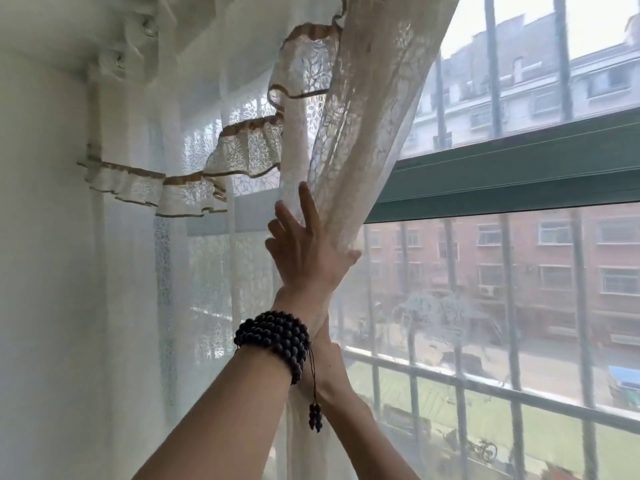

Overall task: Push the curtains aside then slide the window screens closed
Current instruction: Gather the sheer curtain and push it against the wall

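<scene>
A beige lace curtain (367,133) hangs gathered into a bunch at the middle of the view, in front of a white sheer curtain (194,271) with a ruffled valance (242,147). My left hand (308,251), with a dark bead bracelet on its wrist, lies against the bunch with fingers stretched upward and the thumb hooked round its right edge. My right hand (330,351) reaches up behind the left wrist at the same bunch, mostly hidden. A hazy window screen (485,306) covers the lower pane on the right.
A green window frame bar (519,174) runs across the right side. Beyond the glass stand vertical security bars (585,306), apartment buildings and a lawn. A white wall (41,271) fills the left.
</scene>
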### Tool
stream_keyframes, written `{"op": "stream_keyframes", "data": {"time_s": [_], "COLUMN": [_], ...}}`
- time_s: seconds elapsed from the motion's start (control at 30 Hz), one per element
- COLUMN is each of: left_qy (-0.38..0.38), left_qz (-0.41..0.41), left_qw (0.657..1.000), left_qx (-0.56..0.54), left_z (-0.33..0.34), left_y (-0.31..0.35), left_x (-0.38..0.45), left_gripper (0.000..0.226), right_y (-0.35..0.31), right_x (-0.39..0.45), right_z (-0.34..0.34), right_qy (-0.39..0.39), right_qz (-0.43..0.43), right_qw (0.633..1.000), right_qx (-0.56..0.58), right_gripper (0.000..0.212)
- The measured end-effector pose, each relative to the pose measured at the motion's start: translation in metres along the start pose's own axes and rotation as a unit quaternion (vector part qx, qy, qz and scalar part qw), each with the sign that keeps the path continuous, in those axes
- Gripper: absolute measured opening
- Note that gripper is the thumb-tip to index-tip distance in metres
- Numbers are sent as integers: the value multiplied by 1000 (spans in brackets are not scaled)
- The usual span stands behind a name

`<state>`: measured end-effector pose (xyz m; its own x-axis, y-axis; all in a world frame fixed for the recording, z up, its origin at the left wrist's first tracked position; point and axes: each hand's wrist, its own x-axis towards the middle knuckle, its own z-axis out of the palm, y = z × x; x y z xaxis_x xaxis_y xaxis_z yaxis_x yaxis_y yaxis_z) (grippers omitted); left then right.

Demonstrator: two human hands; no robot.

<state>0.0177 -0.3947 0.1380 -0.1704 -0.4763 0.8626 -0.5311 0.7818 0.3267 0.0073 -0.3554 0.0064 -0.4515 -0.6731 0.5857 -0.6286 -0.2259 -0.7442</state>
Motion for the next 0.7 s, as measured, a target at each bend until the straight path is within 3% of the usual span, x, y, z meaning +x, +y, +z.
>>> {"op": "stream_keyframes", "data": {"time_s": [0.17,0.43,0.57,0.7], "left_qy": [25,-13,-38,-48], "left_qz": [-31,-71,-76,-90], "left_qw": [999,986,991,990], "left_qx": [22,-153,-107,-94], "left_z": [5,11,23,35], "left_y": [-55,-125,-153,-172], "left_x": [31,79,93,109], "left_gripper": [141,127,108,92], "right_y": [12,21,34,45], "right_x": [43,103,124,156], "right_z": [47,114,133,128], "right_qy": [-9,-82,-35,93], "right_qz": [-7,23,41,68], "right_qw": [996,994,998,973], "right_qx": [85,62,-15,-201], "right_gripper": [117,126,125,141]}}
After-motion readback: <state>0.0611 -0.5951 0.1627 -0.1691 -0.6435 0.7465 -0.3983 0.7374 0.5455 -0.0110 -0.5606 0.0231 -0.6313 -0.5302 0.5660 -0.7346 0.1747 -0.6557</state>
